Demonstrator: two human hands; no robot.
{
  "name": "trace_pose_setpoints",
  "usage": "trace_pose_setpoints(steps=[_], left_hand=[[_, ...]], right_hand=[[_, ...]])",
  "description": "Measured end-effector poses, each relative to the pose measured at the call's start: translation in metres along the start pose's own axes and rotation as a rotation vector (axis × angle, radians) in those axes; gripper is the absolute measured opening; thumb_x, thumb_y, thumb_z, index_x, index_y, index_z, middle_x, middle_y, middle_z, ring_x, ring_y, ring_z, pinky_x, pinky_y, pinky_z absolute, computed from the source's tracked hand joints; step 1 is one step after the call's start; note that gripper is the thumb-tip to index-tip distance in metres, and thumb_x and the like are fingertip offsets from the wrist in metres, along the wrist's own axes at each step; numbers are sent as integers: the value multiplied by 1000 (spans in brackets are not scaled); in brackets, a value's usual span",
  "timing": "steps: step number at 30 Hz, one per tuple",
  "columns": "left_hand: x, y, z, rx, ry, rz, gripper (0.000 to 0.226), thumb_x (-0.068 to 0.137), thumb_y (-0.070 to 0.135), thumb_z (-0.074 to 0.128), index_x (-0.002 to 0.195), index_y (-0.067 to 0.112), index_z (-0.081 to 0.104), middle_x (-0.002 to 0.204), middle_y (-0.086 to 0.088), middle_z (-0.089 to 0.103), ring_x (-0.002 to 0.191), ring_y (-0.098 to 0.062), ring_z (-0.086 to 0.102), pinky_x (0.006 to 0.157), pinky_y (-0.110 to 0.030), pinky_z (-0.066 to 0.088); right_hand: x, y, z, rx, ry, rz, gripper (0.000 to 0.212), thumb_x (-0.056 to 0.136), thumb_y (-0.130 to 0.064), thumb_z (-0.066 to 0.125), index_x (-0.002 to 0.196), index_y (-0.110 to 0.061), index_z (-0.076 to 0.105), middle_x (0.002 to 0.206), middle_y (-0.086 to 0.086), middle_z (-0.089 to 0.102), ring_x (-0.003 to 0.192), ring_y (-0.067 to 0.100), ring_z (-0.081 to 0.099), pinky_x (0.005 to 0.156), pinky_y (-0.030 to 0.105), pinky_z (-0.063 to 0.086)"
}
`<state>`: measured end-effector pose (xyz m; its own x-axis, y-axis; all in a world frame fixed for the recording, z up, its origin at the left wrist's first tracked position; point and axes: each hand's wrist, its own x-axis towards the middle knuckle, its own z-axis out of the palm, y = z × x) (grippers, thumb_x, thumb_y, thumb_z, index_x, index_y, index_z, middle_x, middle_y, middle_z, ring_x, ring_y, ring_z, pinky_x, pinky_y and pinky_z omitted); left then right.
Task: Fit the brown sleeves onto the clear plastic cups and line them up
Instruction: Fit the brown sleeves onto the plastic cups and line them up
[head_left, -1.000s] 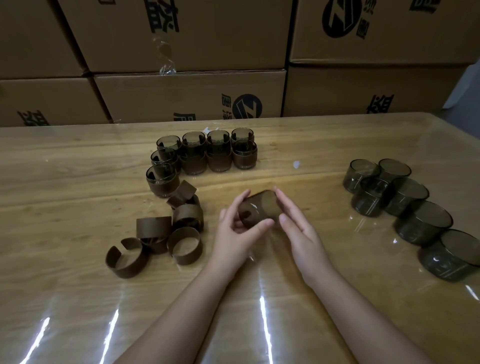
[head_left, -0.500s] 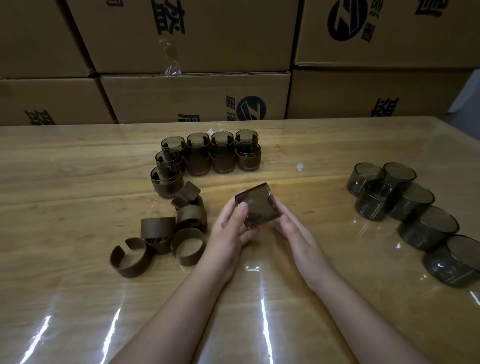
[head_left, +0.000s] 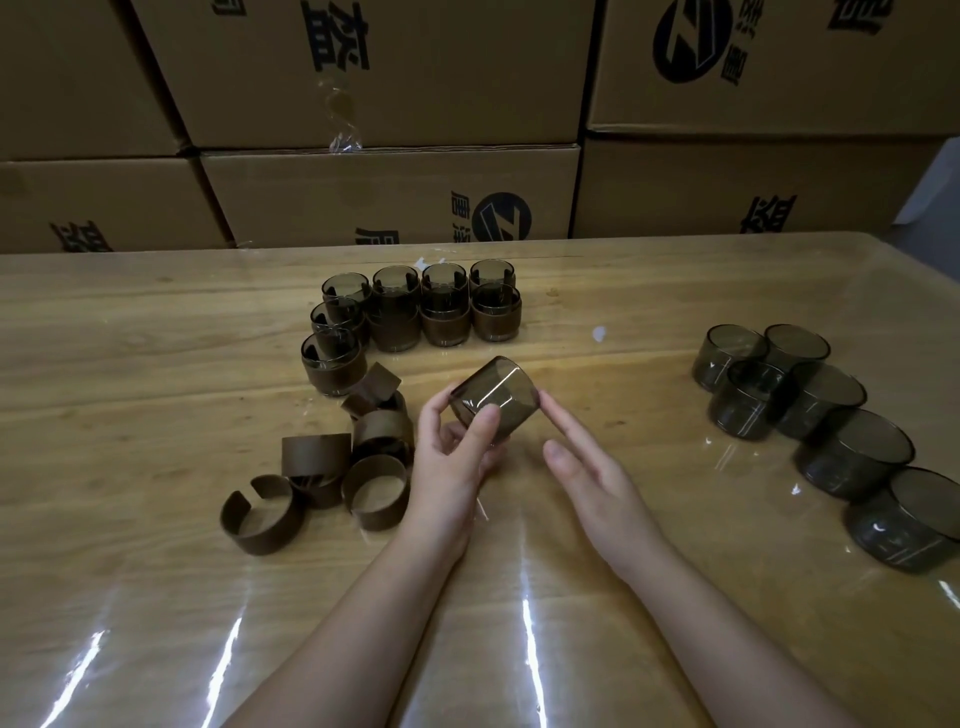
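We grip a bare smoky cup (head_left: 492, 400), tilted, in our left hand (head_left: 451, 457) above the table's (head_left: 156, 597) middle; our right hand (head_left: 589, 467) lies open, a fingertip touching it. Loose brown sleeves (head_left: 332, 467) lie left, sleeved cups (head_left: 415, 312) far, bare cups (head_left: 831, 415) right

Held cup (head_left: 492, 401): smoky grey-brown, see-through. Bare cups (head_left: 810, 410) at right: same smoky tint. Loose sleeves (head_left: 332, 467): matte dark brown, plain. Sleeved cups (head_left: 415, 312): brown bands, tinted rims above. Table (head_left: 156, 353): pale yellow wood grain under glossy film. Boxes (head_left: 363, 197): tan cardboard, black printed lettering, round black logo.
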<state>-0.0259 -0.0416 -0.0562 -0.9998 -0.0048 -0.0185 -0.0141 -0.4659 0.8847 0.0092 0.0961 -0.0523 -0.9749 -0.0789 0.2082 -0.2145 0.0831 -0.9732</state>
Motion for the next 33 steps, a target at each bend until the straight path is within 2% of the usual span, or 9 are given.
trace_pose_setpoints(steps=[3, 7, 9, 12, 17, 20, 24, 29, 33], left_hand=[[0, -1, 1, 73, -2, 28, 54, 71, 25, 79, 117, 29, 51, 111, -15, 64, 102, -28, 63, 89, -46, 49], [-3, -1, 0, 214, -66, 87, 59, 65, 29, 79, 116, 32, 51, 96, -3, 64, 84, -11, 65, 68, -27, 54], [-5, -1, 1, 282, -108, 93, 58, 66, 26, 75, 118, 31, 51, 92, 0, 65, 81, -8, 65, 68, -24, 53], [-8, -1, 3, 325, -203, 97, 53, 74, 5, 76, 117, 27, 53, 90, -2, 64, 76, -2, 64, 68, -19, 52], [-11, 2, 0, 344, -342, 45, 54, 69, 19, 78, 117, 27, 56, 92, 6, 66, 86, -6, 63, 77, -23, 52], [-8, 5, -2, 234, -301, -8, 49, 77, 15, 74, 121, 24, 54, 99, -2, 67, 96, -17, 64, 81, -30, 55], [-3, 7, -3, 94, -237, -73, 52, 83, 17, 67, 131, 19, 50, 114, -15, 64, 106, -29, 63, 92, -44, 51], [-1, 1, -1, 126, -134, -18, 75, 73, 26, 68, 141, 27, 37, 113, -18, 65, 104, -26, 65, 86, -40, 52], [-2, -6, -1, 216, -130, 34, 63, 73, 29, 68, 132, 24, 46, 116, -6, 67, 100, -13, 67, 71, -23, 53]], right_hand=[[0, 1, -1, 10, 11, -12, 46, 93, -19, 48, 137, -26, 39, 135, -23, 44, 117, -25, 39, 90, -2, 30], [-1, 3, -3, 27, 18, -17, 51, 88, -31, 49, 138, -28, 40, 119, -44, 52, 117, -23, 42, 89, -2, 32], [0, 3, -4, 51, 33, -14, 49, 87, -34, 49, 136, -35, 40, 130, -37, 48, 124, -18, 39, 93, 0, 32], [2, 2, -3, 113, 54, -11, 49, 88, -31, 49, 135, -34, 38, 144, -19, 42, 132, -10, 35, 98, 4, 31], [6, 6, -5, 117, 17, 48, 58, 87, -38, 47, 143, -29, 34, 142, -21, 43, 130, -10, 38, 102, 8, 33], [5, 6, -4, 87, -32, 61, 54, 86, -39, 46, 139, -31, 38, 132, -27, 52, 123, -15, 43, 95, 2, 33], [4, 7, 0, 64, -72, 48, 60, 87, -34, 51, 144, -19, 37, 130, -22, 55, 121, -11, 47, 94, 4, 34], [2, 7, 2, 86, -2, 40, 36, 90, -22, 52, 126, -22, 49, 104, -35, 65, 104, -18, 54, 83, 1, 38], [3, 9, 3, 159, 160, 20, 19, 87, -20, 54, 105, -17, 59, 106, -15, 69, 100, -4, 62, 90, 20, 48]])
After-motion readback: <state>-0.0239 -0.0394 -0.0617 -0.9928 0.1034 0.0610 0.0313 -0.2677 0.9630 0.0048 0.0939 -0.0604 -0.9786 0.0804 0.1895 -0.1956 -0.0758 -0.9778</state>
